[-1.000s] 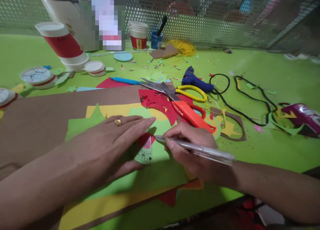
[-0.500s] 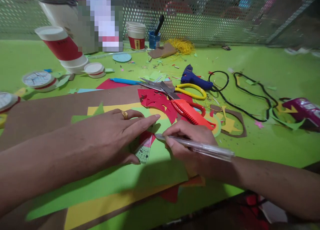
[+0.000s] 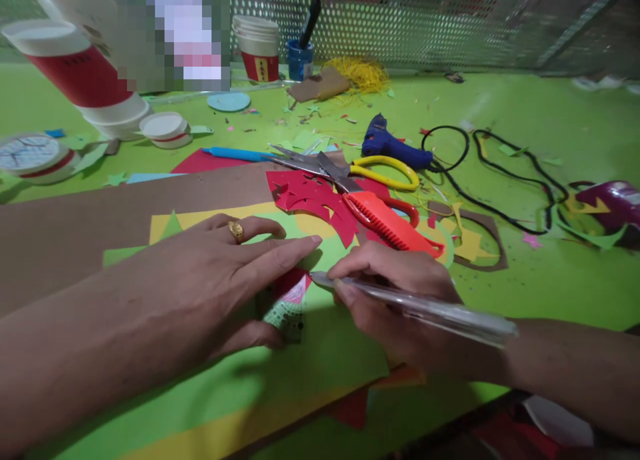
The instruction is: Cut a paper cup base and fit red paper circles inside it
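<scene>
My left hand (image 3: 220,273), a gold ring on one finger, lies flat with fingers stretched over a small clear ruler (image 3: 285,310) and a red paper piece (image 3: 293,283) on a green paper sheet (image 3: 320,340). My right hand (image 3: 395,300) is closed round a clear pen (image 3: 415,305), whose tip sits at the ruler's edge beside my left fingertips. Yellow paper (image 3: 210,217) and brown card (image 3: 75,213) lie under the green sheet.
Orange-handled scissors (image 3: 390,223) and yellow-handled scissors (image 3: 380,173) lie just beyond my hands on cut red paper (image 3: 310,197). A blue glue gun (image 3: 390,147) with a black cord (image 3: 500,180), paper cups (image 3: 257,47), lids and scraps fill the green table. A mesh screen stands behind.
The view has shifted slightly right and down. Both hands stay on the ruler and pen, with my left hand slid a little toward me.
</scene>
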### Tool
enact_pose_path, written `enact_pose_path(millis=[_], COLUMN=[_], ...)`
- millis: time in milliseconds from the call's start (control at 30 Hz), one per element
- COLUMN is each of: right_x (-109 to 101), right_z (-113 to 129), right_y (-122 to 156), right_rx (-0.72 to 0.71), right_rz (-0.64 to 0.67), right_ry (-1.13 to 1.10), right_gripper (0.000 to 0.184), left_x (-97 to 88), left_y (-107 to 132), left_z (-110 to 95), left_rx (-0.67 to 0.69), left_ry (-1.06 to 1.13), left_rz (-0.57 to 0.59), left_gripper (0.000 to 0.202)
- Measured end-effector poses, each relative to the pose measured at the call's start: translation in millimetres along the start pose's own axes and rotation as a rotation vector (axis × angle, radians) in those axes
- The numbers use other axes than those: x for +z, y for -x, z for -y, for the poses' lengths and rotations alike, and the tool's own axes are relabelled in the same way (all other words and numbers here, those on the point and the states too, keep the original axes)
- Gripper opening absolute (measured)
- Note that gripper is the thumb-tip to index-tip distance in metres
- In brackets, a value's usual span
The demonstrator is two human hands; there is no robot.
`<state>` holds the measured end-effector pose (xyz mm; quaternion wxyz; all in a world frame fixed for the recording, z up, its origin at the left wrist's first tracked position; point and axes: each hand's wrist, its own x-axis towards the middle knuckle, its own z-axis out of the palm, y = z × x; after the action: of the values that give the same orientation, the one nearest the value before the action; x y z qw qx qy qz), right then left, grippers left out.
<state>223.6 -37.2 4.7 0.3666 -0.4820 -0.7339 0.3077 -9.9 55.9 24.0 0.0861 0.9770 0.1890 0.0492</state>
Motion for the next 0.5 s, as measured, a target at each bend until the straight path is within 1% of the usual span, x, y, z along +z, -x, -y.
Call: enact_pose_path(millis=[67,167,233,333,400,500], right_x=[-0.1,-0.2,0.0,0.5,0.6,0.6], right_z=[0.8,1.5,1.4,0.9,0.8,1.9], right_y=[-0.2,-0.1,0.0,0.0,0.0,0.1], right_rx=[0.0,0.004,-0.001,-0.006,0.002,0.036], right_rz=[0.005,0.004,-0.003,-0.007,-0.002,-0.011], right_ry=[-0.003,0.0,0.016,0.047,0.053,0.028], right_gripper=[0.01,0.01,0.01,0.011,0.012,0.012], left_x=[-2.1,-4.3,-4.3,-3.3,-2.6,-1.6], left_y=[-1.5,-3.8,-4.5,-4.7,-5.0,-5.3], left_z=[-2.3,-5.0,-5.0,-3.4,-2.1,-0.2], left_rx=[0.048,0.029,0.034,0.073,0.065,0.055], left_ry=[-0.063,-0.089,-0.076,-0.069,-0.091,-0.115], left_rz=[0.044,0.08,0.079,0.048,0.04,0.061], left_gripper=[0.064,0.056,0.054,0.055,0.054,0.055])
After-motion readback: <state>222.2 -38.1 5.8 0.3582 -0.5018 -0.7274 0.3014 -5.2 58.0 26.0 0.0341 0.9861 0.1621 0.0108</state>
